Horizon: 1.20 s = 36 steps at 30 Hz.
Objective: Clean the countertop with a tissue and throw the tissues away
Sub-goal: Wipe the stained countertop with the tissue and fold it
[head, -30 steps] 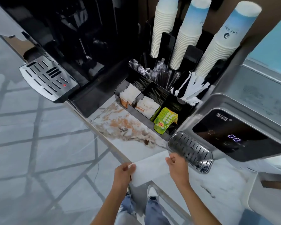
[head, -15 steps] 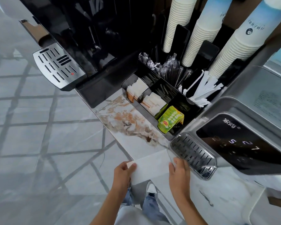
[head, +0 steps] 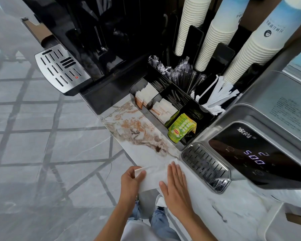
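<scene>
A white tissue (head: 153,176) lies across the front edge of the marble countertop (head: 122,122), partly overhanging it. My left hand (head: 131,180) pinches the tissue's left end between thumb and fingers. My right hand (head: 175,185) rests flat on the tissue's right part, fingers straight and pressed down. Just beyond the tissue a dark brown spot (head: 158,149) sits on the countertop amid brown and orange smears (head: 137,127).
A black organiser (head: 179,145) with sachets, green tea bags (head: 182,130), stirrers and straws stands behind the smears. A water dispenser with a drip grille (head: 205,166) is at right, a coffee machine tray (head: 61,68) at left. Paper cup stacks (head: 191,25) hang behind.
My right hand went from gripping the tissue's right edge to lying flat on top of it. The tissue now lies lower on the countertop edge. The camera moved closer.
</scene>
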Each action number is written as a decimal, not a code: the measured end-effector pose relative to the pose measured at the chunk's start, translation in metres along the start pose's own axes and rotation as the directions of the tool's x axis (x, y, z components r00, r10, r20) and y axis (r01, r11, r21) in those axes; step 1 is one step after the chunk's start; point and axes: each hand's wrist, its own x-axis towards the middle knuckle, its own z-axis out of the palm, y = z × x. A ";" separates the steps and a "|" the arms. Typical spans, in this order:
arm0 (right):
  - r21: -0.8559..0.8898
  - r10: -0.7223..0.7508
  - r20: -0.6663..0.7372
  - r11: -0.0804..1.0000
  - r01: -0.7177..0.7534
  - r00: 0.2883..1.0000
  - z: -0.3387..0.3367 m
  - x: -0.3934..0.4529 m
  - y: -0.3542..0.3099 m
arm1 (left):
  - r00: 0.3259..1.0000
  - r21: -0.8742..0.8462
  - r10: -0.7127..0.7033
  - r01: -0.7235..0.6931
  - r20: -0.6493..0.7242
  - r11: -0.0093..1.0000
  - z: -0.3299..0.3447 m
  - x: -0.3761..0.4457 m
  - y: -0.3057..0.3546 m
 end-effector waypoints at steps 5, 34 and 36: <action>-0.001 0.057 -0.057 0.998 -0.057 0.997 0.002 0.010 -0.005 | 0.999 -0.024 0.047 -0.047 0.026 0.999 0.007 0.001 0.012; 0.136 -0.040 0.018 0.990 0.037 0.999 -0.026 0.080 -0.014 | 0.985 0.022 0.020 -0.017 -0.172 1.000 0.027 0.049 0.055; 0.109 -0.064 0.030 0.992 0.060 0.998 -0.028 0.083 -0.014 | 0.981 0.057 0.038 -0.027 -0.188 0.998 0.025 0.049 0.054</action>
